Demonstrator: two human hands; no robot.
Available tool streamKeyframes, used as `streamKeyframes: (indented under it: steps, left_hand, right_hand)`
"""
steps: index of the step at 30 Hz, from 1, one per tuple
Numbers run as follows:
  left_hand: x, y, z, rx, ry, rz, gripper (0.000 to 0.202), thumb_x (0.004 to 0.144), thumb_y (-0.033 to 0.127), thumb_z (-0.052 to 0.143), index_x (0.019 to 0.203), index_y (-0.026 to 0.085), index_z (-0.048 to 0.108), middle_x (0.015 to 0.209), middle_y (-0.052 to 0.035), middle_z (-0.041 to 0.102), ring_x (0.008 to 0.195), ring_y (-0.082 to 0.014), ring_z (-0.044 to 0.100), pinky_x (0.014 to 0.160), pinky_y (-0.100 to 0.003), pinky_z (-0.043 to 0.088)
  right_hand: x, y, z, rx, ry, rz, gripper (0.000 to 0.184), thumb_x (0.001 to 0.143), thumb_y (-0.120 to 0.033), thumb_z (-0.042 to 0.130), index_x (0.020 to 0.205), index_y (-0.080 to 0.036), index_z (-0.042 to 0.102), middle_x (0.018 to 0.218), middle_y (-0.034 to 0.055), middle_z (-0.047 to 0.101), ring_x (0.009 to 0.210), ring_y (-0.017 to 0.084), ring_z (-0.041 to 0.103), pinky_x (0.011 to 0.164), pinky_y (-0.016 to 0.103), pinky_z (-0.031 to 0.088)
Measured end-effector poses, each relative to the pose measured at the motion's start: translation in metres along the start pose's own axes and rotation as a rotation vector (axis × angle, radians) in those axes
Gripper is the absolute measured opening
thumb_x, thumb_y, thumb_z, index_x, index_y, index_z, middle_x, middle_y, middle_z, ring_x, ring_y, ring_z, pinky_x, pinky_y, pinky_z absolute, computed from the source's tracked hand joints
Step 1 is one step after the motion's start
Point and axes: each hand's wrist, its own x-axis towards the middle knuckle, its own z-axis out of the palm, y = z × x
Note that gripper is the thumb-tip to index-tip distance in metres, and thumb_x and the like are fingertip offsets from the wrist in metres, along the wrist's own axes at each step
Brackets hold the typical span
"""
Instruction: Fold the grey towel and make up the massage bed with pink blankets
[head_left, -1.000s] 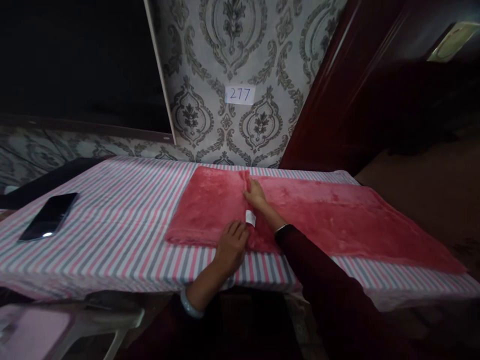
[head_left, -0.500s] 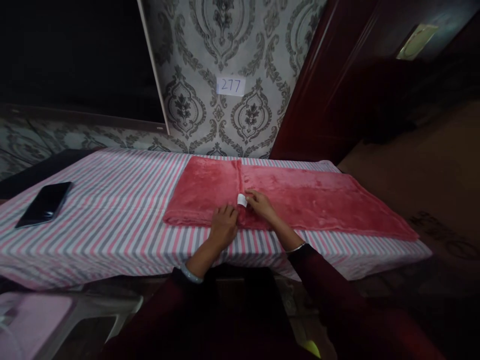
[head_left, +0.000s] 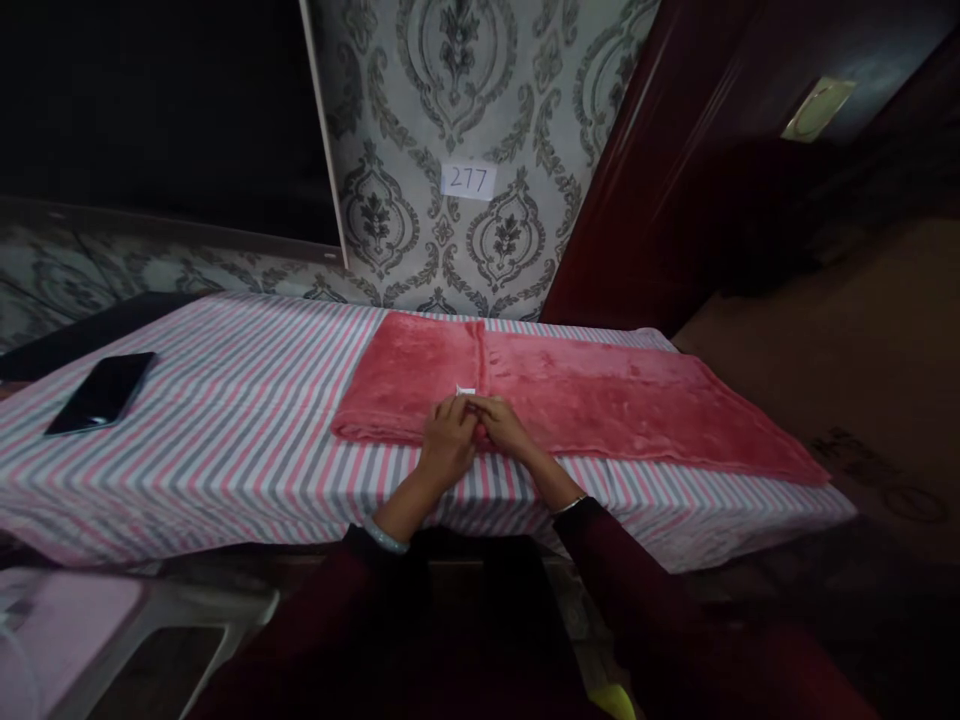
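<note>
A plush red-pink blanket (head_left: 600, 395) lies in a long strip, its left part folded over into a thicker section with a seam edge near the middle. My left hand (head_left: 448, 440) rests at the front of that folded section, fingers curled on the fabric. Right against it, my right hand (head_left: 504, 428) has its fingers pinched together at the seam edge, with a bit of blanket bunched between the hands. A small white label (head_left: 466, 391) pokes out just beyond the fingertips, mostly hidden by them.
Under the blanket is a striped cloth (head_left: 247, 400) covering the table. A black phone (head_left: 101, 393) lies on its left side. A large dark screen (head_left: 165, 120) and a paper marked 277 (head_left: 469, 180) are behind. A cardboard box (head_left: 862, 340) stands at right, a pale stool (head_left: 172, 610) lower left.
My right hand has moved left and nearer to me, meeting my left hand. The white label has shifted left and is now mostly covered. The view has tilted slightly.
</note>
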Motion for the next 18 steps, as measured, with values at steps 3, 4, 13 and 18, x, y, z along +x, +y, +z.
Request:
streamKeyframes:
  steps: [3,4,13,18]
  left_hand:
    - [0.0,0.0,0.002,-0.011,-0.016,-0.028,0.035,0.08,0.017,0.062,0.115,0.014,0.065,0.14,-0.02,0.058,0.135,-0.0339,0.048,0.114,-0.05,0.035]
    - [0.0,0.0,0.002,-0.013,-0.038,-0.043,0.036,0.08,0.018,0.062,0.116,0.013,0.065,0.139,-0.0204,0.058,0.135,-0.0343,0.048,0.115,-0.05,0.035]
    - [0.001,0.001,0.001,-0.077,-0.091,-0.078,0.057,0.08,0.019,0.063,0.135,0.008,0.06,0.143,-0.0231,0.058,0.139,-0.0369,0.046,0.116,-0.054,0.036]
    - [-0.005,-0.003,-0.01,-0.167,-0.133,-0.044,0.058,0.075,0.019,0.065,0.133,0.013,0.065,0.144,-0.0199,0.059,0.139,-0.0367,0.048,0.117,-0.056,0.036]
  right_hand:
    - [-0.003,0.002,-0.001,-0.043,0.048,0.021,0.044,0.086,-0.012,0.047,0.118,-0.021,0.075,0.106,0.0044,0.077,0.099,0.018,0.071,0.1,0.036,0.052]
    - [-0.003,0.001,-0.001,-0.055,0.1,0.056,0.043,0.086,-0.012,0.047,0.118,-0.019,0.075,0.108,0.0062,0.077,0.101,0.019,0.071,0.101,0.036,0.052]
    - [0.036,-0.041,0.018,-0.369,-0.031,0.133,0.059,0.101,-0.035,0.042,0.157,-0.015,0.042,0.165,0.0104,0.034,0.155,0.021,0.025,0.127,0.043,0.016]
    - [0.023,-0.025,0.027,-0.45,-0.217,0.283,0.059,0.108,-0.038,0.021,0.163,-0.016,0.026,0.17,0.0094,0.017,0.158,0.018,0.008,0.127,0.049,0.006]
